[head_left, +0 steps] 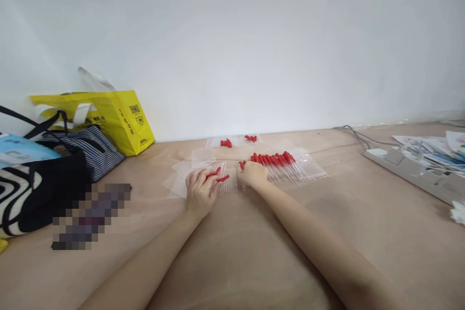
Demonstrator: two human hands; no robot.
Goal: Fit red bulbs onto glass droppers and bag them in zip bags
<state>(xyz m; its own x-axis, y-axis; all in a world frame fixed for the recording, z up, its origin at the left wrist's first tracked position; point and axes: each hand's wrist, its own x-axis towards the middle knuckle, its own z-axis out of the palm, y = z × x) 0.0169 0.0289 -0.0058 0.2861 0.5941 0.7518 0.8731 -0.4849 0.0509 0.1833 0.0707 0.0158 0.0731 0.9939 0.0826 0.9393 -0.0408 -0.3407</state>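
My left hand is closed with its fingers curled around small red rubber bulbs, whose ends poke out between the fingers. My right hand is pinched at the end of a clear tube, beside another red bulb; the fingertips are partly hidden. Between the hands lies a row of thin clear tubes without red ends. Right of my right hand several droppers, clear tubes capped with red bulbs, fan out over clear plastic bags.
Loose red bulbs lie on a clear bag near the wall. At the left stand a yellow bag, a striped pouch and a black tote. A power strip with cables and papers occupies the right side.
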